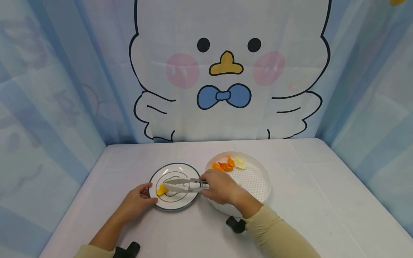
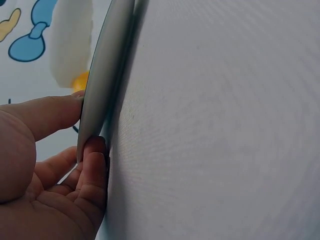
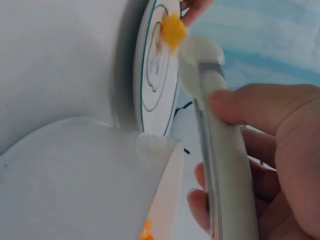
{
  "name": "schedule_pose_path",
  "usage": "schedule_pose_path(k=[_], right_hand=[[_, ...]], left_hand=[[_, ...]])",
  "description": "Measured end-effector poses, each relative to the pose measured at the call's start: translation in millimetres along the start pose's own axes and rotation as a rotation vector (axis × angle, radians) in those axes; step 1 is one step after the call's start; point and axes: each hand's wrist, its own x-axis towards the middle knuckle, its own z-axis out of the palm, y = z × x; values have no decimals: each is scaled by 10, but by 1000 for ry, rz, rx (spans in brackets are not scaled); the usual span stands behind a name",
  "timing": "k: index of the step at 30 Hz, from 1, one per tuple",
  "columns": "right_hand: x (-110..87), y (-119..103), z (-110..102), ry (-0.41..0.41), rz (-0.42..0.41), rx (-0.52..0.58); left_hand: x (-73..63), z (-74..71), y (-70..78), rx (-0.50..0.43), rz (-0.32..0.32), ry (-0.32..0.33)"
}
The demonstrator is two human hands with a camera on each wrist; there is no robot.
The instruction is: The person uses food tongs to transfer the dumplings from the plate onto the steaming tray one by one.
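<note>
A white plate (image 1: 172, 205) with dark green rings lies on the table. My left hand (image 1: 137, 202) pinches its left rim, the thumb on top and fingers curled under the edge, as the left wrist view shows. My right hand (image 1: 222, 186) grips a pair of tongs (image 3: 227, 165) with pale tips, reaching leftward over the plate. At the tips is a bright yellow piece (image 1: 161, 190), over the plate's left part; in the right wrist view this yellow piece (image 3: 174, 31) shows just beyond the tips. I cannot tell whether the tongs pinch it.
Right of the plate stands a round white tray (image 1: 262, 179) with a perforated base, partly under my right hand and wrist. Several orange pieces (image 1: 227, 165) and a pale yellow piece (image 1: 240, 163) lie at its back. A cartoon-print curtain (image 1: 226, 125) hangs behind the white table (image 1: 309, 200).
</note>
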Motion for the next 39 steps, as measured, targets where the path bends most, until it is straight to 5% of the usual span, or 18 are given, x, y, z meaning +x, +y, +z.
schedule_pose_path(k=[23, 39], right_hand=[[4, 38, 36, -73, 11, -4], [-183, 248, -139, 66, 6, 99]], left_hand=[[-1, 7, 9, -2, -5, 7], [3, 4, 1, -10, 7, 8]])
